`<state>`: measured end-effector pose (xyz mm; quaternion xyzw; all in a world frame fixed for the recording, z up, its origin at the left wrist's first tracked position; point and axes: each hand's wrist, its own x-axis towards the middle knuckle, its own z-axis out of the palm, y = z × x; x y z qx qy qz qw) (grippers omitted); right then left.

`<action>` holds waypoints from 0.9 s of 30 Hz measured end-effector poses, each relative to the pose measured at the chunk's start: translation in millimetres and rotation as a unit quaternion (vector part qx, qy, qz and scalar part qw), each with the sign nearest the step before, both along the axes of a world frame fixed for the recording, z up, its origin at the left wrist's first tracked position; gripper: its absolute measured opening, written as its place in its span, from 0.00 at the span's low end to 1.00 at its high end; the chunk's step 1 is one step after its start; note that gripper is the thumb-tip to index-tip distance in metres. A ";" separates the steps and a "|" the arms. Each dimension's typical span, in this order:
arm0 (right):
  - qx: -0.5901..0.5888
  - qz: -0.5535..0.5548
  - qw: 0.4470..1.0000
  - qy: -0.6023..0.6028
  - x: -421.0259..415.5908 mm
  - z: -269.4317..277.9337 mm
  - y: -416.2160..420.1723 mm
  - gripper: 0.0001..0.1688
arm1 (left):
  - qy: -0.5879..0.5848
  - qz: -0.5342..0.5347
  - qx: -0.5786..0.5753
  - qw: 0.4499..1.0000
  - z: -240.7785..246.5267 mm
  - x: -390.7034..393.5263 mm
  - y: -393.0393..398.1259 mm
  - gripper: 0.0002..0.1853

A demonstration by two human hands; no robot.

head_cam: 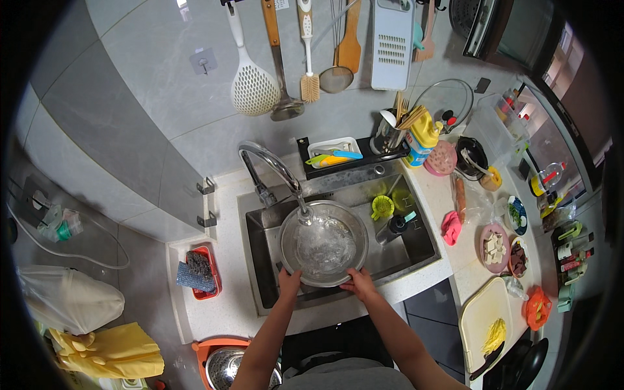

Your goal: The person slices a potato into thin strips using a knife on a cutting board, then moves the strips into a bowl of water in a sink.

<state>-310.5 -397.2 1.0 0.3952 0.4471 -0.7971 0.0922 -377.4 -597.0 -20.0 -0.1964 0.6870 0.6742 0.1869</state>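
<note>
A round stainless steel basin [360,258] sits in the metal sink [429,251] beneath the curved chrome faucet [280,168]. Rippling water [324,243] fills part of it, right under the faucet's spout. My left hand [289,282] grips the basin's near rim on the left side. On the right side of that rim, my right hand [360,283] holds on with the thumb on top and fingers beneath. A yellow-green strainer [382,207] and a dark bottle [391,229] lie in the sink, right of the basin.
A red tray [214,273] with scrubbers stands on the left counter. Behind the sink is a black rack [312,170]. Pink cloth [452,228], a plate [487,268] of white cubes and a cutting board [470,312] with yellow shreds and a knife [487,363] occupy the right counter.
</note>
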 end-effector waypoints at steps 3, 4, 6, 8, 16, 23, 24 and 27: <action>0.003 0.007 1.000 -0.010 -1.6 1.0 3.4 0.23 | 0.000 0.008 0.016 1.000 1.5 0.9 1.9 0.22; 0.013 0.013 1.000 -0.015 -2.5 1.6 4.1 0.23 | 0.001 0.010 0.017 1.000 -0.5 1.3 1.5 0.22; 0.035 0.020 0.999 -0.019 -3.9 -0.3 4.8 0.21 | 0.022 0.007 0.020 1.000 -10.6 3.0 -0.7 0.22; 0.059 0.022 0.998 -0.014 -5.8 -5.9 3.8 0.19 | 0.064 -0.002 0.022 0.998 -26.1 4.0 -4.9 0.21; 0.085 -0.021 0.996 -0.019 -8.9 2.8 -6.5 0.12 | 0.146 0.009 -0.126 0.981 -4.9 -22.9 -18.0 0.13; 0.108 -0.058 0.992 -0.014 -0.8 -11.1 -5.7 0.08 | 0.369 -0.052 -0.256 0.892 57.9 -49.4 -14.4 0.14; 0.108 -0.056 0.992 -0.014 -1.2 -11.7 -7.3 0.08 | 0.393 -0.062 -0.258 0.880 63.7 -56.9 -12.8 0.14; 0.113 -0.053 0.992 -0.018 0.7 -16.9 -6.7 0.09 | 0.448 -0.096 -0.271 0.846 77.7 -82.4 2.4 0.16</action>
